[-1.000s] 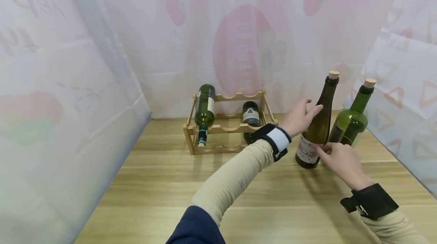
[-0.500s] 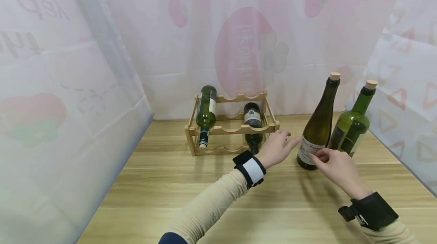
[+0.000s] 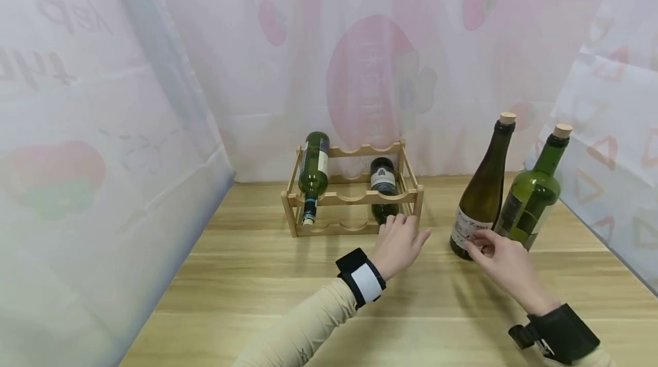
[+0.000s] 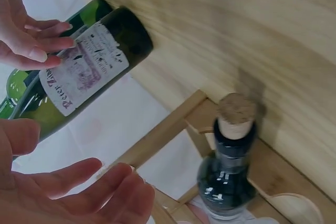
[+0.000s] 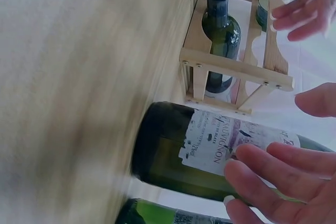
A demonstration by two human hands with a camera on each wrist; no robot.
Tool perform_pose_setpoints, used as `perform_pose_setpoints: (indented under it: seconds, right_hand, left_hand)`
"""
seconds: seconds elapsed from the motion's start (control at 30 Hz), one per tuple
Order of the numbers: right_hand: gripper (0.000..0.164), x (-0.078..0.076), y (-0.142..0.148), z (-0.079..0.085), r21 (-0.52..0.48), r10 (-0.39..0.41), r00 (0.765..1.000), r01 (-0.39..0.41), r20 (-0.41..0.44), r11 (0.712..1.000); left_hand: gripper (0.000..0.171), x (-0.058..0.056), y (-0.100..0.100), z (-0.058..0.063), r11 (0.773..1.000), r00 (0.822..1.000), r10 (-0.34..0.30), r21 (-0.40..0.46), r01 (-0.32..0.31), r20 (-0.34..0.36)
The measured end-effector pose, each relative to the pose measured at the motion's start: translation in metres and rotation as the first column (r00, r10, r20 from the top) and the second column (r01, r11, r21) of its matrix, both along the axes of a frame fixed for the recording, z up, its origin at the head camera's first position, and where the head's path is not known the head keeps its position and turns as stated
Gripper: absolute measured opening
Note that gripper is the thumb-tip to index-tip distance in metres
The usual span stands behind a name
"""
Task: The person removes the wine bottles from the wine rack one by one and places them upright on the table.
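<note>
My left hand (image 3: 398,245) is in front of the wooden rack's right end, with its fingers extended and nothing in them. Behind its fingertips, a dark wine bottle (image 3: 382,181) lies on the rack's lower level. Its corked neck (image 4: 231,150) points outward in the left wrist view. My right hand (image 3: 506,258) has loosely bent fingers at the label of a tall brown-green wine bottle (image 3: 480,184), which stands upright on the table. The right wrist view has those fingers (image 5: 278,177) overlapping the label, not wrapped round the glass. Just right of it stands a green corked bottle (image 3: 534,190).
The two-level wooden rack (image 3: 352,198) stands against the back curtain (image 3: 288,87). Another green bottle (image 3: 313,167) lies on its upper left, neck tilted forward. Patterned curtains enclose the wood-grain table (image 3: 231,275) at the left and right.
My left hand has drawn away from the tall bottle, moving left and down to the rack's right end. The right hand has stayed by the label, and the bottles have kept their places.
</note>
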State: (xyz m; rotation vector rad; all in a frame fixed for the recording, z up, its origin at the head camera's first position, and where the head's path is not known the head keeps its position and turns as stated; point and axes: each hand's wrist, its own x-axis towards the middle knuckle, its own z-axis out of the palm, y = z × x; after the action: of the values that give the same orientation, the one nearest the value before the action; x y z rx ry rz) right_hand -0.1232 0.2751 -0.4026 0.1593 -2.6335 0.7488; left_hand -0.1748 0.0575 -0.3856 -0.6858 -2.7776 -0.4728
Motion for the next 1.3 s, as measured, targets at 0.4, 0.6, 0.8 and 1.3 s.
perform_pose_setpoints:
  seconds: [0.4, 0.6, 0.8, 1.3]
  right_hand:
    - [0.046, 0.007, -0.009, -0.005, 0.01, 0.01, 0.997, -0.011, 0.073, 1.0]
    - [0.045, 0.005, -0.019, -0.01, 0.006, 0.032, 0.998, -0.033, 0.06, 0.999]
    - [0.042, 0.001, -0.026, -0.014, -0.002, 0.056, 0.998, -0.056, 0.041, 0.998]
    - [0.051, -0.002, -0.049, -0.013, 0.044, 0.135, 0.991, -0.134, -0.01, 0.99]
  left_hand:
    - [0.045, 0.01, -0.029, -0.011, 0.998, 1.0, 0.022, 0.052, -0.022, 0.0]
    - [0.046, 0.014, -0.04, -0.014, 0.999, 0.999, 0.028, 0.041, -0.026, -0.032]
    - [0.045, 0.016, -0.048, -0.019, 0.999, 0.999, 0.031, 0.035, -0.03, -0.039]
    - [0.044, 0.016, -0.065, -0.02, 0.996, 0.996, 0.072, 0.048, -0.069, -0.057]
